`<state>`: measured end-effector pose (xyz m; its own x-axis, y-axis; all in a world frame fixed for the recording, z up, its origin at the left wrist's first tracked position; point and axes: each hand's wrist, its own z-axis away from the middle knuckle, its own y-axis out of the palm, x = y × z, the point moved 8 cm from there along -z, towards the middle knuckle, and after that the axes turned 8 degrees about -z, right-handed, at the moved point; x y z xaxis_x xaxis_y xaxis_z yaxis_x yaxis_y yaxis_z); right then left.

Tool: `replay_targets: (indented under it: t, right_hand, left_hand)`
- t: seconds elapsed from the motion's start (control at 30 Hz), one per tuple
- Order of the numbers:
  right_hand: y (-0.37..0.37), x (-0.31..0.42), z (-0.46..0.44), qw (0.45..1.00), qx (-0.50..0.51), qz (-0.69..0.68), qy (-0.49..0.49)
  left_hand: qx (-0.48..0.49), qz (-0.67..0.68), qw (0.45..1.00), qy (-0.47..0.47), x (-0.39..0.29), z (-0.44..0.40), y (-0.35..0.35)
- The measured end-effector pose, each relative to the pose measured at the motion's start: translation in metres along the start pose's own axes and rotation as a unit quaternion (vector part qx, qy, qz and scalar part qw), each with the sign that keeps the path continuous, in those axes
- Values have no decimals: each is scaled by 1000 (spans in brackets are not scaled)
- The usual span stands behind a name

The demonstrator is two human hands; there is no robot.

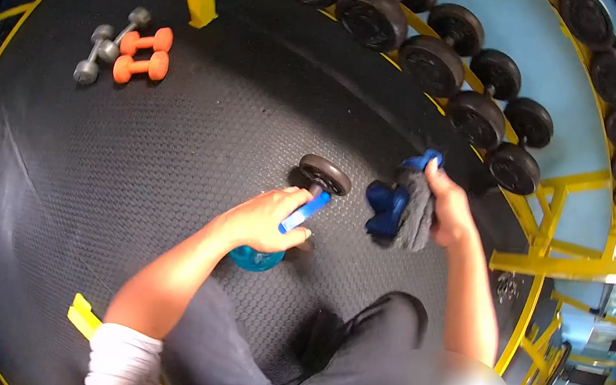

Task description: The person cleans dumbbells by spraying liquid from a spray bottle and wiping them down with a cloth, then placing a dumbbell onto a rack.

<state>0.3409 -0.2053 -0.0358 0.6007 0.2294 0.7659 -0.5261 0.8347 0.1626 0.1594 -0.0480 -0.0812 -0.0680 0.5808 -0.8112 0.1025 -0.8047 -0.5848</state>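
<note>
My left hand (268, 217) is closed around the neck of a spray bottle (256, 260) with a blue trigger head and a teal body. Its head points toward a black dumbbell (325, 175) lying on the floor mat just beyond; the dumbbell's nearer end is mostly hidden by my hand. To the right, my right hand (449, 207) grips a bunched cloth (415, 212), grey and shaggy with dark blue parts. The cloth hangs above the mat, apart from the dumbbell.
Two orange dumbbells (141, 66) and two grey dumbbells (87, 71) lie at the upper left of the black textured mat (201, 125). A yellow rack (568, 266) with rows of black dumbbells (431, 63) runs along the top and right. My legs are folded below.
</note>
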Motion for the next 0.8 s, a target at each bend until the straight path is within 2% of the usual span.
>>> replay_targets:
  t: [0.07,0.1,0.13,0.17,0.2,0.27,0.33,0.37,0.4,0.43,0.47,0.5,0.53,0.6,0.73,0.8]
  right_hand:
    - [-11,-49,-31,998,5,-30,54]
    - [-15,-67,-43,997,15,-23,66]
    - [-16,-79,-52,998,61,-5,31]
    - [-16,-94,-57,994,106,12,0]
    - [-17,-115,-64,992,121,20,12]
    - [-16,-124,-69,970,113,110,-184]
    - [16,-133,-60,958,127,68,-248]
    - [42,-142,-53,946,164,142,-242]
    - [62,-150,-47,926,197,210,-245]
    - [86,-164,-33,835,254,349,-341]
    - [103,-185,-22,714,288,472,-428]
    - [98,-195,-24,707,258,513,-413]
    - [89,-203,-25,697,224,555,-394]
    - [75,-200,-29,756,203,495,-377]
    - [62,-189,-34,779,145,428,-434]
    - [43,-169,-35,835,118,363,-396]
  left_hand:
    - [99,-34,995,4,4,9,18]
    - [93,-34,995,13,8,15,18]
    - [74,-56,996,16,16,23,20]
    - [89,-70,994,-6,23,33,26]
    - [94,-84,991,-32,32,42,30]
    - [112,-101,985,-80,50,65,48]
    - [125,-115,984,-56,56,94,68]
    - [176,-140,971,-79,62,106,79]
    - [173,-147,970,-89,66,114,89]
    - [161,-151,972,-81,66,117,96]
    - [154,-158,973,-68,65,119,98]
    - [218,-130,960,-118,60,115,102]
    - [177,-140,971,-72,52,113,102]
    - [176,-132,973,-63,50,110,102]
    - [123,-135,983,-2,22,87,71]
    - [97,-98,990,16,-1,81,53]
